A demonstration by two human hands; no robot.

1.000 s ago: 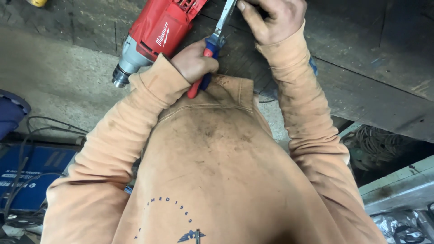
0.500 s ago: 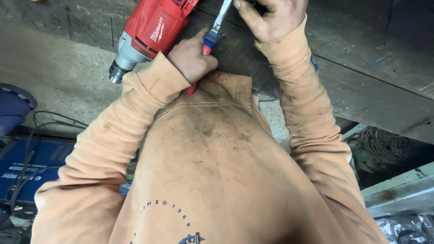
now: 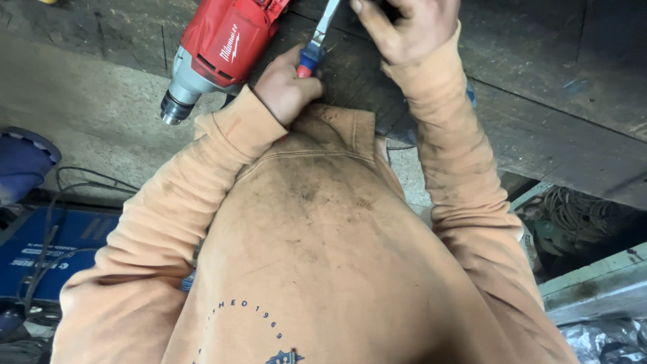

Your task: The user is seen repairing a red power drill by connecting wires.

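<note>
I judge the step as working the pliers (image 3: 317, 42) on the far bench (image 3: 539, 101): my left hand (image 3: 286, 84) is wrapped around their handle just right of the red drill (image 3: 219, 47), my right hand (image 3: 404, 27) is curled at the jaws, and the next move calls for a steady squeeze.

In my left hand (image 3: 286, 84) I hold a tool with a red-and-blue grip (image 3: 307, 62) (pliers or a wrench, I cannot tell which), its bright metal shank (image 3: 326, 20) slanting up and away toward the top of the view. My right hand (image 3: 404, 27) is closed over its far end, hiding the tip. It sits over the dark, worn table (image 3: 539, 101), near the edge closest to my chest.
</note>
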